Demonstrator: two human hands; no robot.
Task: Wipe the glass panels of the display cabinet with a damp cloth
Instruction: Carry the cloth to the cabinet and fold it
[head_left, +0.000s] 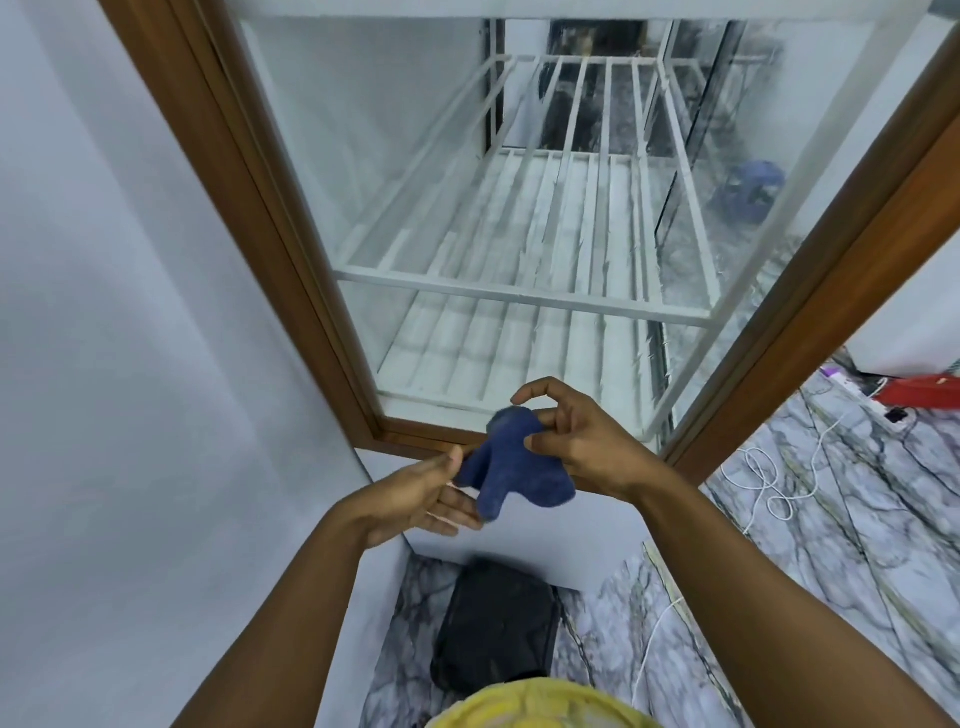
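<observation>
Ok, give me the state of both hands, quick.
Left hand: open, fingers straight, under the hanging end of the blue cloth.
Right hand: pinches the blue cloth.

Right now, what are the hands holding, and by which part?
A blue cloth: the right hand pinches its upper right edge; the left hand, fingers straight, touches its lower left corner.
</observation>
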